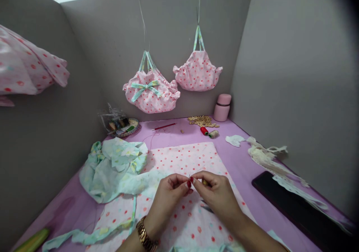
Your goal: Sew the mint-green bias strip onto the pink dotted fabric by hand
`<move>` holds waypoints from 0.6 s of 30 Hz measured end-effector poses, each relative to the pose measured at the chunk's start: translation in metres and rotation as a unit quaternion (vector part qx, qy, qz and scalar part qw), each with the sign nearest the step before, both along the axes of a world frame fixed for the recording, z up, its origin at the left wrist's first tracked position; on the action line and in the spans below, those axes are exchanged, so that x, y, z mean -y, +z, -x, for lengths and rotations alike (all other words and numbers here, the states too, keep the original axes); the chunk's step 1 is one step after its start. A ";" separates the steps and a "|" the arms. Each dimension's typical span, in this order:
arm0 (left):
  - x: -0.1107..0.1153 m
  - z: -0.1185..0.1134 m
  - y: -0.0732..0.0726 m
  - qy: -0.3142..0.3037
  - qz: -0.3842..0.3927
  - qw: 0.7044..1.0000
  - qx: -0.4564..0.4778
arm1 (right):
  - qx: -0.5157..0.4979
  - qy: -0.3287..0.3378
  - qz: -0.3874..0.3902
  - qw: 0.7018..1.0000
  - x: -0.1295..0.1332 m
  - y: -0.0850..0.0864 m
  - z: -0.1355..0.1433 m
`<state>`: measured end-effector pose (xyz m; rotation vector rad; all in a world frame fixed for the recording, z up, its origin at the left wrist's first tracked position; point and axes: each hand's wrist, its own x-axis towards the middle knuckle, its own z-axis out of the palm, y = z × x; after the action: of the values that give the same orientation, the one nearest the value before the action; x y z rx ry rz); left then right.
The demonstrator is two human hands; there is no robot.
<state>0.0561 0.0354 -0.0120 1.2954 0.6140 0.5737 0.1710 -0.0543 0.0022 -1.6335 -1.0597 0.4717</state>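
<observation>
Both the left hand (169, 192) and the right hand (220, 194) are pinched, thumb to forefinger, seemingly on a thin needle-like thing (189, 176) above the pink dotted cloth (182, 155). Its visible tip stands up between the two grips, long axis toward the far edge of the table (226, 158), with neither hand clearly nearer; how much the fingers hide, I cannot tell. Dark pointed blades (207, 208) show just beside the right hand. Crumpled green fabric (98, 184) lies toward the table's left edge.
</observation>
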 end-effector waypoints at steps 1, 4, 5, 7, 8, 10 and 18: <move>0.000 0.000 0.000 0.000 0.000 1.000 0.000 | 0.000 0.000 0.000 1.000 0.000 0.000 0.000; 0.000 0.000 0.000 -0.002 -0.002 1.000 0.000 | 0.007 -0.004 0.003 1.000 0.000 0.001 0.001; 0.000 0.000 0.000 -0.003 -0.002 1.000 0.000 | 0.009 -0.004 0.003 1.000 0.000 0.002 0.001; 0.001 0.000 0.001 -0.002 -0.002 1.000 0.000 | 0.006 -0.004 0.001 1.000 0.000 0.002 0.001; 0.001 0.000 0.002 -0.002 -0.002 1.000 -0.001 | 0.004 -0.002 0.000 1.000 0.000 0.002 0.001; 0.001 0.000 0.003 -0.003 -0.001 1.000 -0.001 | 0.002 -0.001 -0.001 1.000 0.000 0.001 0.001; 0.002 0.001 0.002 -0.003 -0.003 1.000 0.000 | -0.005 -0.005 0.008 1.000 0.000 0.000 0.001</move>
<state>0.0550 0.0337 -0.0104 1.3020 0.6088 0.5697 0.1702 -0.0539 0.0024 -1.6482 -1.0421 0.4827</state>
